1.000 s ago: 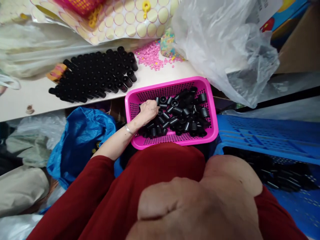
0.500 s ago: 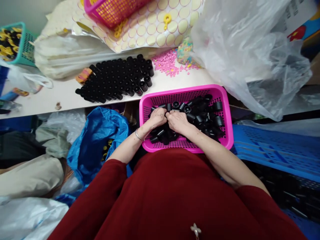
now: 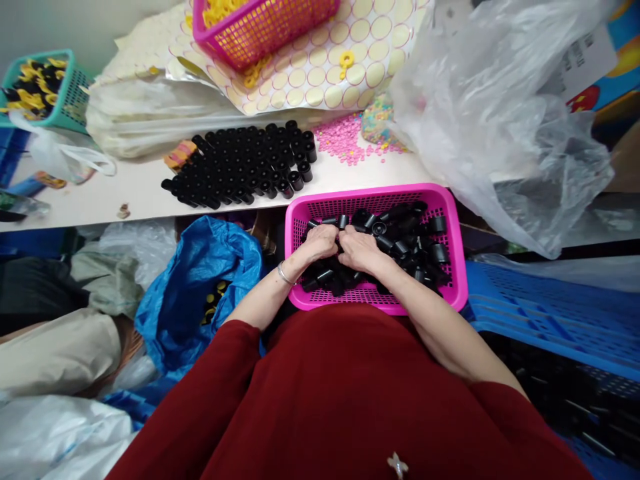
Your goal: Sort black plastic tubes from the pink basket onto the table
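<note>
Inside a pink plastic basket [image 3: 379, 191] lie many loose black cylindrical plastic pieces [image 3: 400, 248]. My left hand [image 3: 321, 242] is over the left half of the basket, its fingers curled among the pieces. Right beside it is my right hand [image 3: 358, 250], its fingers also bent inward and close to the left ones. Whatever the fingertips grip is hidden by the hands. On the white table behind the basket, a block of black cylinders [image 3: 245, 163] stands upright in close rows.
Pink beads [image 3: 345, 139] are spread on the table near a large clear plastic bag [image 3: 495, 100]. A second pink basket [image 3: 267, 33] holds yellow pieces at the back. A blue bag [image 3: 173, 300] gapes open at left; blue crates [image 3: 550, 300] stand at right.
The whole view has shifted slightly, so the table and basket appear a little further right and lower. My two hands stay together in the basket, with a small gap now between the knuckles.
</note>
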Demonstrator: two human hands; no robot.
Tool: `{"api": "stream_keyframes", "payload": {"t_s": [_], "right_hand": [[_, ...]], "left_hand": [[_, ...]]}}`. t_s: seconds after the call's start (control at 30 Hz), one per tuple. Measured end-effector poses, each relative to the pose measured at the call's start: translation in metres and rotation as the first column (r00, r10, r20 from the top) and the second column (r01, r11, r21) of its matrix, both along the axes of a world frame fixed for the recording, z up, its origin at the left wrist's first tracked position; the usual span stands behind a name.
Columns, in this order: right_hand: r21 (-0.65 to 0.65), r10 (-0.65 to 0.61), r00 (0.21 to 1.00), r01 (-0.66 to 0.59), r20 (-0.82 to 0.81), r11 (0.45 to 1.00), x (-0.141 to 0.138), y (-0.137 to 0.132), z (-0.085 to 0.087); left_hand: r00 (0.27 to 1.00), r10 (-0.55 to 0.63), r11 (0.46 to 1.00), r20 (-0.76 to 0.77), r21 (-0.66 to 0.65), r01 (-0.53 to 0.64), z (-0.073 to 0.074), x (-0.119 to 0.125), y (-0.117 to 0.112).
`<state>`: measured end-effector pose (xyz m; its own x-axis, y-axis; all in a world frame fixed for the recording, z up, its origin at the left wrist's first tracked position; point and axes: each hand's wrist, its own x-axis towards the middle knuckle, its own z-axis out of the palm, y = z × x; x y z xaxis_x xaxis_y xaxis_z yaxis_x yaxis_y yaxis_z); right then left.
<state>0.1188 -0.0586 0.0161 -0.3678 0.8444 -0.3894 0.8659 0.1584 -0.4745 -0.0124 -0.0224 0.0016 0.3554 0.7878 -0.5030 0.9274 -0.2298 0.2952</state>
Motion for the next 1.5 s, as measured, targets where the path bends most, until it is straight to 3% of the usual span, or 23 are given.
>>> {"api": "stream_keyframes", "payload": {"t_s": [0.1, 0.17, 0.23, 0.3, 0.33, 0.4, 0.53, 0.73, 0.9, 1.03, 1.27, 1.4, 1.5], "right_hand": [[0.055, -0.124, 0.990, 0.128, -0.068, 0.990, 0.023, -0.019, 0.001], [0.033, -0.275, 0.900, 0.303, -0.340, 0.952, 0.038, -0.033, -0.002], [-0.124, -0.431, 0.618, 0.475, -0.657, 0.871, 0.048, -0.047, -0.008], [-0.328, -0.531, 0.314, 0.516, -0.787, 0.791, 0.053, -0.058, -0.013], [-0.398, -0.562, 0.217, 0.510, -0.798, 0.762, 0.054, -0.062, -0.015], [-0.459, -0.590, 0.120, 0.511, -0.799, 0.726, 0.053, -0.067, -0.018], [-0.412, -0.583, 0.128, 0.587, -0.803, 0.697, 0.053, -0.072, -0.020], [-0.408, -0.605, 0.184, 0.586, -0.774, 0.700, 0.057, -0.078, -0.020], [-0.400, -0.596, 0.144, 0.617, -0.790, 0.678, 0.058, -0.082, -0.026], [-0.313, -0.560, 0.221, 0.641, -0.799, 0.700, 0.060, -0.083, -0.028], [-0.150, -0.493, 0.418, 0.628, -0.763, 0.764, 0.056, -0.086, -0.027], [-0.197, -0.528, 0.397, 0.628, -0.751, 0.752, 0.050, -0.090, -0.035], [-0.279, -0.548, 0.378, 0.569, -0.747, 0.774, 0.052, -0.089, -0.037]], "left_hand": [[0.984, 0.069, 0.998, 0.162, 0.001, -0.070, -0.002, -0.006, -0.001], [0.910, 0.183, 0.983, 0.372, -0.100, -0.156, -0.001, -0.010, -0.005], [0.723, 0.321, 0.944, 0.611, -0.265, -0.195, 0.003, -0.012, -0.013], [0.514, 0.414, 0.906, 0.752, -0.394, -0.154, 0.007, -0.011, -0.023], [0.433, 0.441, 0.893, 0.786, -0.433, -0.123, 0.010, -0.010, -0.028], [0.345, 0.468, 0.876, 0.814, -0.478, -0.062, 0.014, -0.005, -0.038], [0.320, 0.465, 0.874, 0.825, -0.486, -0.016, 0.015, 0.006, -0.049], [0.293, 0.482, 0.868, 0.826, -0.497, -0.027, 0.012, 0.015, -0.055], [0.343, 0.448, 0.884, 0.825, -0.466, -0.034, 0.010, 0.015, -0.053], [0.358, 0.424, 0.901, 0.832, -0.429, -0.071, 0.008, 0.011, -0.052], [0.307, 0.530, 0.839, 0.791, -0.540, -0.057, 0.003, 0.016, -0.055], [0.379, 0.374, 0.924, 0.846, -0.376, -0.072, 0.001, 0.017, -0.053], [0.462, 0.217, 0.968, 0.860, -0.250, 0.011, 0.005, 0.012, -0.052]]}}
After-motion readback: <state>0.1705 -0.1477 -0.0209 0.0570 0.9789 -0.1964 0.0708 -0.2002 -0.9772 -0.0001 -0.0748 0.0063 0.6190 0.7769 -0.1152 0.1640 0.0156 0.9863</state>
